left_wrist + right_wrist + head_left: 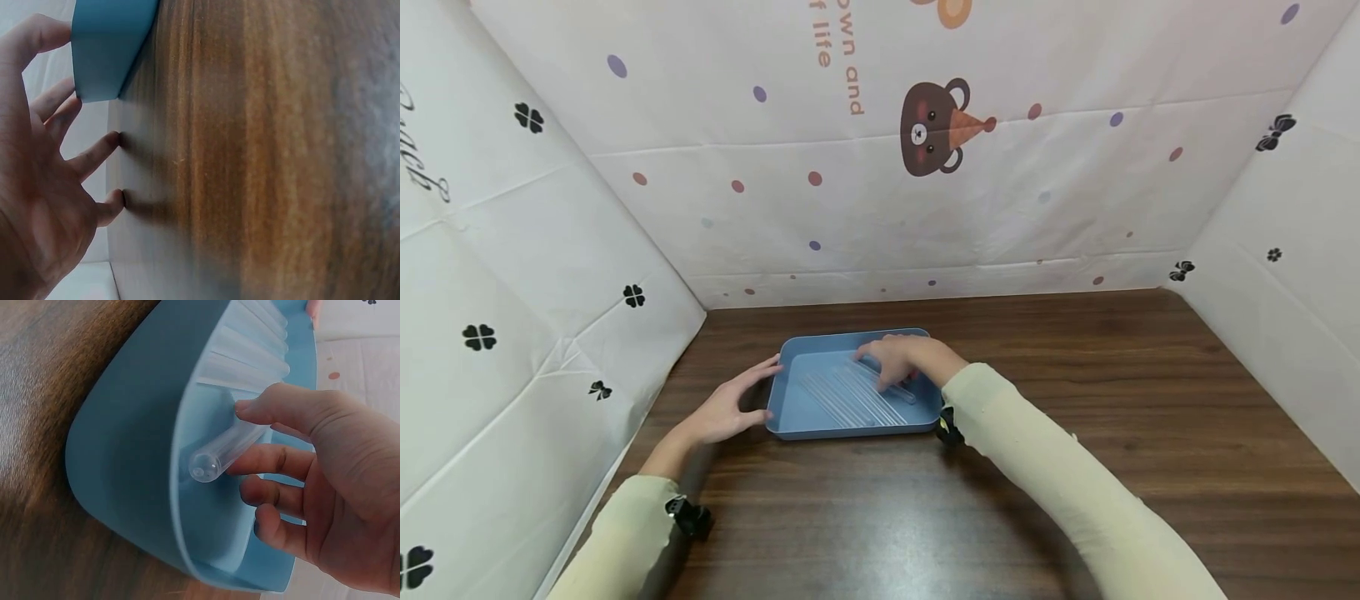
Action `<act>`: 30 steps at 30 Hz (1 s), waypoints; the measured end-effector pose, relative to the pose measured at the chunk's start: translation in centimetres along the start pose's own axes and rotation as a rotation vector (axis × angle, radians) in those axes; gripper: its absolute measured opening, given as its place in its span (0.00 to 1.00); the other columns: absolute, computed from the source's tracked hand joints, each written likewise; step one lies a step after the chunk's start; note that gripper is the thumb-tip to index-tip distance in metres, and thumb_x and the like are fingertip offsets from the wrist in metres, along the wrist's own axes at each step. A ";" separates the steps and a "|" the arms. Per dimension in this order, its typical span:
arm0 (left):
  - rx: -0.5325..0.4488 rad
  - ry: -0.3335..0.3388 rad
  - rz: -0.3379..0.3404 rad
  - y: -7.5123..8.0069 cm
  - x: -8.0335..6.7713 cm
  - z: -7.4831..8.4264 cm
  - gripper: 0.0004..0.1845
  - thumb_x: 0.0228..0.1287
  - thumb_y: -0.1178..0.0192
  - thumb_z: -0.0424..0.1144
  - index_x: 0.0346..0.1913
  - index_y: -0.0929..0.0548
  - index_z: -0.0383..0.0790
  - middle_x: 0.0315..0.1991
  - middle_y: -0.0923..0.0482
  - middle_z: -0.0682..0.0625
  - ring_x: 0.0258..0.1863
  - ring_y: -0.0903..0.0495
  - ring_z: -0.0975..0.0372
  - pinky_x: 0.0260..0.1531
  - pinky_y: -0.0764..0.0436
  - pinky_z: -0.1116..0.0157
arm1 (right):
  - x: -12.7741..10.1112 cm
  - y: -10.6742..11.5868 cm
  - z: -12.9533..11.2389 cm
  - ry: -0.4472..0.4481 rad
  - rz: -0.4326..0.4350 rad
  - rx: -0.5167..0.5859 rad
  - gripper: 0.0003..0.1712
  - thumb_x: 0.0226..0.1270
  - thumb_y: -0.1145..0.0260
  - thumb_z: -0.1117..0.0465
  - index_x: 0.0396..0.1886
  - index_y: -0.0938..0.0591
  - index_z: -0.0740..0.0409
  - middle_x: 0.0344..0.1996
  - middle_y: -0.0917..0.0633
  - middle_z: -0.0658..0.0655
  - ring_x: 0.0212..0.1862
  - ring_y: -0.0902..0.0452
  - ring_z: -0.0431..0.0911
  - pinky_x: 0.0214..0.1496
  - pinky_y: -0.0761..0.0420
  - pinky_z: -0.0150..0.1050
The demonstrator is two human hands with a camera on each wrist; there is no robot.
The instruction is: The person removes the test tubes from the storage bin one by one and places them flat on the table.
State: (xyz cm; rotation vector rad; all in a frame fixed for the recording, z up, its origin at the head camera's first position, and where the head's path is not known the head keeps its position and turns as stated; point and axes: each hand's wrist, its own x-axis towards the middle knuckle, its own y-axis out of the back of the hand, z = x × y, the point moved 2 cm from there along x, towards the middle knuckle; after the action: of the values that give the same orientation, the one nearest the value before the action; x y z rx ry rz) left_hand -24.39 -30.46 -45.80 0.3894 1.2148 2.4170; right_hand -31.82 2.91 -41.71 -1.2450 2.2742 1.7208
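A shallow blue tray (792,383) lies on the table with several clear test tubes (850,402) side by side in it, slanting across its floor. My right hand (897,358) reaches into its right half. In the right wrist view, thumb and forefinger pinch one round-ended clear test tube (206,465), set apart from the row of tubes (247,356); the other fingers bend loosely. At the tray's left end, my left hand (724,410) is spread, thumb and fingertips touching the rim. The left wrist view shows two fingertips down on the table beside the tray wall (112,53).
The brown wood-grain table (880,517) extends in front of the tray and to its right. White printed sheets stand as walls at the back (850,217), left (550,275) and right (1285,317). A small black device (688,515) is strapped to each wrist.
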 end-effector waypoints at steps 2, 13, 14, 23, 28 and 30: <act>-0.002 -0.002 0.002 0.1 0.0 0.0 0.42 0.71 0.30 0.37 0.86 0.30 0.39 0.92 0.42 0.38 0.89 0.40 0.32 0.80 0.36 0.23 | 0.1 0.1 0.1 -0.002 0.003 -0.003 0.44 0.81 0.28 0.58 0.91 0.34 0.38 0.62 0.21 0.62 0.35 0.21 0.44 0.35 0.16 0.36; -0.032 0.007 -0.010 0.0 -0.1 -0.2 0.41 0.71 0.34 0.35 0.86 0.31 0.38 0.93 0.43 0.38 0.90 0.42 0.32 0.79 0.37 0.22 | -0.3 0.7 0.0 0.018 0.032 -0.005 0.45 0.80 0.27 0.58 0.90 0.33 0.39 0.36 0.19 0.53 0.26 0.24 0.41 0.30 0.18 0.36; -0.033 0.008 -0.009 0.0 -0.1 -0.2 0.41 0.71 0.34 0.35 0.86 0.31 0.38 0.93 0.43 0.38 0.90 0.42 0.32 0.79 0.37 0.22 | -0.3 0.8 -0.1 0.019 0.035 -0.012 0.45 0.80 0.27 0.58 0.91 0.33 0.39 0.33 0.19 0.52 0.24 0.25 0.40 0.29 0.19 0.36; -0.027 0.013 -0.017 0.0 -0.1 0.2 0.41 0.71 0.34 0.36 0.86 0.31 0.39 0.93 0.43 0.37 0.90 0.42 0.31 0.79 0.37 0.22 | -0.5 0.9 0.2 0.025 0.047 -0.073 0.45 0.81 0.27 0.56 0.91 0.35 0.38 0.23 0.25 0.48 0.22 0.27 0.40 0.27 0.22 0.35; -0.030 0.016 -0.017 0.1 -0.2 0.3 0.41 0.71 0.34 0.34 0.87 0.31 0.39 0.93 0.44 0.37 0.90 0.43 0.31 0.80 0.37 0.22 | -1.1 0.7 0.1 0.047 0.040 -0.074 0.45 0.82 0.28 0.57 0.92 0.36 0.40 0.19 0.27 0.47 0.20 0.28 0.40 0.28 0.23 0.34; -0.030 0.018 -0.016 0.1 -0.2 0.4 0.41 0.71 0.34 0.34 0.87 0.31 0.38 0.93 0.44 0.37 0.90 0.43 0.32 0.80 0.37 0.22 | -1.4 0.8 0.1 0.057 0.041 -0.085 0.46 0.82 0.28 0.57 0.92 0.37 0.40 0.19 0.26 0.46 0.21 0.28 0.40 0.29 0.24 0.35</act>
State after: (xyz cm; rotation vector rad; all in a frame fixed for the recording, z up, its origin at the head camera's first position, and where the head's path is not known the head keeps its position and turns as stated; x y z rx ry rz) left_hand -24.07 -30.38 -45.51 0.3485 1.1825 2.4268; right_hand -31.35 3.84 -40.44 -1.2876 2.2958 1.8379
